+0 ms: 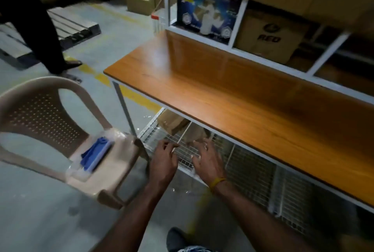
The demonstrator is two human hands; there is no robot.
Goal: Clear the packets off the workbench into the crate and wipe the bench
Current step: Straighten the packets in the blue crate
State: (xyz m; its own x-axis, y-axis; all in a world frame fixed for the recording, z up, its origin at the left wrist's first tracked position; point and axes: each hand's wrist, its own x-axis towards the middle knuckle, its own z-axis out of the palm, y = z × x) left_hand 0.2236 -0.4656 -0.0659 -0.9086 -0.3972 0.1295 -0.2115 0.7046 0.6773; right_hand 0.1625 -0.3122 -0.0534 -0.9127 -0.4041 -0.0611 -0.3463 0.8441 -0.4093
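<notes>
The orange wooden workbench top point(232, 98) shows no packets on it. Below its front edge stands a white wire-mesh crate point(253, 172) with brown packets point(172, 123) lying at its far left end. My left hand point(164, 160) and my right hand point(207, 160) hover side by side over the crate's left part, fingers spread and relaxed, holding nothing. The right fingertips are close to a brown packet point(195, 134); contact is unclear because of blur. A clear tray with a blue cloth point(95, 153) rests on the chair seat to the left.
A beige plastic chair point(40, 118) stands left of the bench, close to its metal leg point(125, 108). A person's legs point(40, 29) cross the floor at upper left. Cardboard boxes point(269, 35) fill the white shelf frame behind the bench. A pallet point(70, 25) lies on the floor.
</notes>
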